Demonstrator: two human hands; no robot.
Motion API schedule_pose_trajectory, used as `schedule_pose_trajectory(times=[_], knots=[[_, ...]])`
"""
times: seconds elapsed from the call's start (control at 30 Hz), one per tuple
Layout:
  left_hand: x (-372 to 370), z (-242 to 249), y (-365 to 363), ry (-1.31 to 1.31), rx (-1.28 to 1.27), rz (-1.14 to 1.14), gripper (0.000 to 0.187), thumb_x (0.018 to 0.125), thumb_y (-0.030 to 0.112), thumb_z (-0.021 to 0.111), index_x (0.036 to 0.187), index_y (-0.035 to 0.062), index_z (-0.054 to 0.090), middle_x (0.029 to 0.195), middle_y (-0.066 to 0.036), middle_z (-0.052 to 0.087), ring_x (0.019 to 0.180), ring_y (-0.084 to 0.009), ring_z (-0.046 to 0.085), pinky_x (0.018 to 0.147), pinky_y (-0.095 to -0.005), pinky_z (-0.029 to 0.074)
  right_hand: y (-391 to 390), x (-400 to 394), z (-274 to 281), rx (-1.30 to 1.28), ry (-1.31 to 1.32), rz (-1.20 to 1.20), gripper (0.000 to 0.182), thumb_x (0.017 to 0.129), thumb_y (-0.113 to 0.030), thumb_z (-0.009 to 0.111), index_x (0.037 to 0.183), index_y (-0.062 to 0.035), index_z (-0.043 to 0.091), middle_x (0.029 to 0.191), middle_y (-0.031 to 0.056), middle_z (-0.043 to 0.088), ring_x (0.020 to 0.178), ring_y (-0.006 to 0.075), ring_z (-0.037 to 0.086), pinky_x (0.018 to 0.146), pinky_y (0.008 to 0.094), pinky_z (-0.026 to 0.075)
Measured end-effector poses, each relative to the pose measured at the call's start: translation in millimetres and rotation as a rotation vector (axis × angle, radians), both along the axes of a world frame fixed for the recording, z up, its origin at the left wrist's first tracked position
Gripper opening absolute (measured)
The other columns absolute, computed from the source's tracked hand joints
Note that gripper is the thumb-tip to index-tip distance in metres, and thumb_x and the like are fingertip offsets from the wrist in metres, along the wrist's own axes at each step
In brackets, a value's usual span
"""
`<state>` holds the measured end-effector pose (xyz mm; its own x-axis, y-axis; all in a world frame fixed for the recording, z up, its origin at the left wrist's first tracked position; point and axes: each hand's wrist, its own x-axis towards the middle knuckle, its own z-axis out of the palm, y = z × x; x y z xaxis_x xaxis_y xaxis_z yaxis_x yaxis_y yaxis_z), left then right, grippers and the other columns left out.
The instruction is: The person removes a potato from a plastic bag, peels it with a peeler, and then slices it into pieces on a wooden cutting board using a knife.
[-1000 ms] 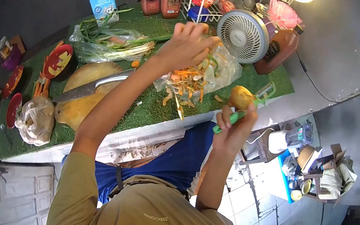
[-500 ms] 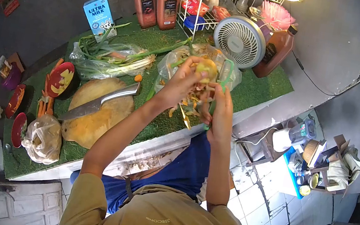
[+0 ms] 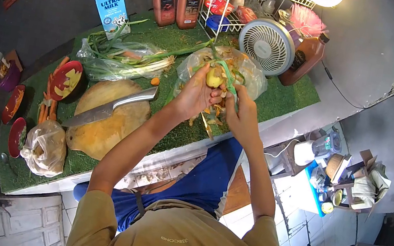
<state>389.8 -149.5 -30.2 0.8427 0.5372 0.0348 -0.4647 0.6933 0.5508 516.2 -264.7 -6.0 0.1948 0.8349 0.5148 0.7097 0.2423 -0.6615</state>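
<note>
My left hand (image 3: 196, 92) is closed around a partly peeled, yellowish potato (image 3: 213, 79) above the counter's front part. In my right hand (image 3: 242, 114) is a green peeler (image 3: 228, 77), its head against or very near the potato; the exact contact cannot be made out. Beneath and behind both hands lies a clear plastic bag (image 3: 251, 84) with orange and brown peelings on it. A few peelings (image 3: 214, 121) lie at the counter edge below my fingers.
A knife (image 3: 104, 112) rests across a round wooden cutting board (image 3: 124, 134) to the left. Bowls, carrots and a knotted plastic bag (image 3: 45, 149) sit farther left. Spring onions (image 3: 133, 67), a milk carton (image 3: 113, 12), sauce bottles (image 3: 189, 3) and a fan (image 3: 266, 47) stand or lie behind.
My right hand has brought the peeler from the right side of the potato down across it. The potato has been lowered and turned slightly, and the view has shifted a little.
</note>
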Motion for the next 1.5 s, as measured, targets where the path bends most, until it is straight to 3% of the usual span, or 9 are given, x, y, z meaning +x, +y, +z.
schedule_pose_trajectory(times=[0.07, 0.17, 0.47, 0.7, 0.83, 0.93, 1.2, 1.3, 1.5], knots=[[4.2, 1.2, -4.4, 0.066, 0.024, 0.102, 0.043, 0.106, 0.05, 0.036, 0.108, 0.0111, 0.054, 0.078, -0.003, 0.053, 0.061, -0.0103, 0.047, 0.06, -0.0252, 0.043, 7.7, 2.3, -6.6, 0.078, -0.082, 0.014, 0.022, 0.099, -0.012, 0.054, 0.115, 0.0024, 0.055, 0.078, 0.0215, 0.06, 0.069, 0.0331, 0.063, 0.065, 0.0397, 0.047], [8.2, -1.4, -6.4, 0.072, -0.017, 0.175, 0.04, 0.106, 0.048, 0.038, 0.105, 0.0114, 0.054, 0.075, -0.002, 0.052, 0.057, -0.0085, 0.044, 0.055, -0.0241, 0.042, 9.4, 0.0, -1.9, 0.014, -0.083, 0.023, 0.024, 0.098, -0.018, 0.058, 0.115, -0.0005, 0.055, 0.081, 0.0243, 0.062, 0.076, 0.0426, 0.064, 0.065, 0.0474, 0.049], [3.0, 20.4, -2.2, 0.098, 0.03, 0.296, 0.027, 0.103, 0.04, 0.049, 0.101, 0.0129, 0.052, 0.07, 0.0, 0.044, 0.051, -0.0047, 0.032, 0.042, -0.0174, 0.026, 22.8, 24.5, -5.3, 0.003, -0.223, -0.172, 0.02, 0.1, -0.021, 0.055, 0.098, -0.0017, 0.051, 0.07, 0.0248, 0.059, 0.067, 0.0457, 0.061, 0.057, 0.0503, 0.046], [8.5, 29.0, -6.5, 0.111, 0.053, 0.312, 0.033, 0.103, 0.045, 0.042, 0.1, 0.0142, 0.052, 0.074, -0.002, 0.051, 0.051, -0.0055, 0.035, 0.041, -0.0182, 0.024, 17.7, 20.9, 7.1, 0.008, -0.143, 0.0, 0.02, 0.101, -0.02, 0.053, 0.097, -0.001, 0.049, 0.07, 0.0254, 0.059, 0.068, 0.0463, 0.06, 0.059, 0.051, 0.045], [13.7, 29.2, -1.7, 0.169, 0.087, 0.278, 0.029, 0.105, 0.042, 0.04, 0.109, 0.0157, 0.051, 0.081, -0.003, 0.056, 0.055, -0.0046, 0.039, 0.041, -0.0183, 0.025, 18.5, 23.5, 12.6, 0.036, -0.111, 0.067, 0.019, 0.1, -0.02, 0.054, 0.097, -0.0018, 0.05, 0.071, 0.0243, 0.059, 0.068, 0.0456, 0.061, 0.059, 0.0505, 0.046], [18.0, 44.3, -12.1, 0.283, 0.16, 0.459, 0.028, 0.107, 0.041, 0.04, 0.112, 0.0151, 0.049, 0.083, -0.003, 0.056, 0.056, -0.0043, 0.042, 0.04, -0.0184, 0.026, 15.9, 27.3, 15.5, 0.043, -0.144, 0.092, 0.018, 0.099, -0.02, 0.055, 0.098, -0.0025, 0.05, 0.071, 0.0235, 0.06, 0.068, 0.0451, 0.061, 0.059, 0.0503, 0.047], [17.0, 56.5, -9.2, 0.325, 0.252, 0.435, 0.025, 0.106, 0.037, 0.042, 0.108, 0.0126, 0.048, 0.081, -0.003, 0.055, 0.057, -0.0056, 0.044, 0.039, -0.0178, 0.025, 31.6, 60.3, 11.3, 0.004, -0.274, -0.017, 0.018, 0.1, -0.021, 0.055, 0.1, -0.0035, 0.052, 0.072, 0.0223, 0.061, 0.067, 0.0436, 0.062, 0.059, 0.051, 0.047], [18.0, 60.6, -6.6, 0.361, 0.23, 0.448, 0.025, 0.106, 0.036, 0.043, 0.105, 0.0113, 0.048, 0.077, -0.003, 0.054, 0.057, -0.006, 0.045, 0.038, -0.0177, 0.025, 35.4, 77.7, 17.8, -0.035, -0.131, -0.017, 0.019, 0.099, -0.022, 0.055, 0.101, -0.0032, 0.053, 0.071, 0.0225, 0.06, 0.067, 0.0437, 0.062, 0.059, 0.051, 0.047], [23.4, 55.0, -0.7, 0.318, 0.075, 0.401, 0.03, 0.104, 0.038, 0.047, 0.097, 0.0086, 0.051, 0.073, -0.004, 0.053, 0.053, -0.0057, 0.043, 0.034, -0.0171, 0.024, 30.9, 52.7, 9.6, 0.178, -0.2, 0.209, 0.021, 0.099, -0.023, 0.056, 0.097, -0.0027, 0.053, 0.073, 0.0219, 0.06, 0.068, 0.0433, 0.061, 0.058, 0.0507, 0.046]])
